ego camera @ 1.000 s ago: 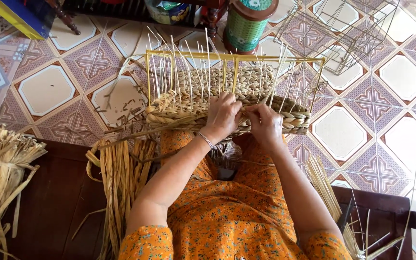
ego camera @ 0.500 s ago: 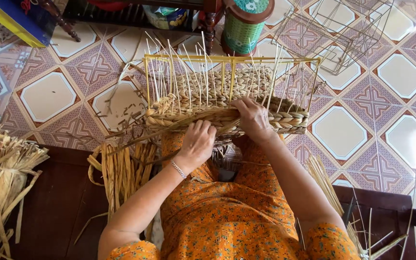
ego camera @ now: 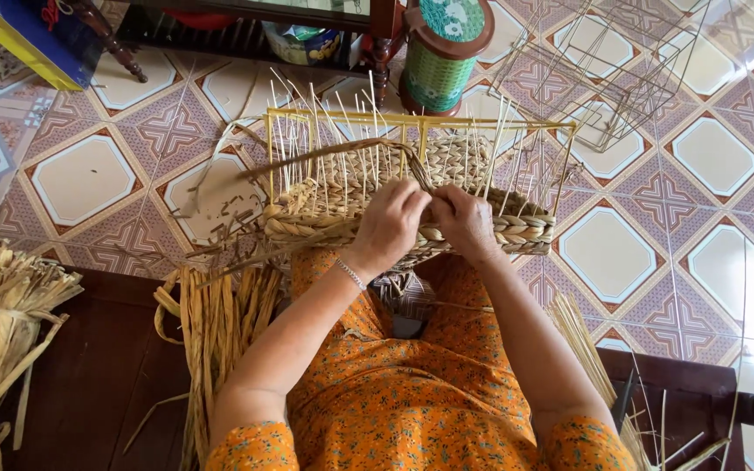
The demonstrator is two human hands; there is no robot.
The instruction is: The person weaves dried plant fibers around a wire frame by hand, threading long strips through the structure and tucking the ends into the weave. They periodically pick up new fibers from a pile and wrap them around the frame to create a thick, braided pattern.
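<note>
Nearest lay loose dried straw bundles (ego camera: 215, 336) on the dark wooden bench (ego camera: 80, 384), left of the person's lap. Beyond the knees, both hands met at the near rim of the half-woven basket (ego camera: 490, 231). The left hand (ego camera: 390, 225) was closed on a twisted fibre strand (ego camera: 342, 155); the right hand (ego camera: 462, 222) pinched the same strand against the braid. The strand looked light, pliable and likely brittle, best taken close to the weave. The yellow wire frame (ego camera: 421, 120) appeared stiff. Farther off stood a green cylindrical container (ego camera: 442, 61) on the tiled floor (ego camera: 80, 179).
</note>
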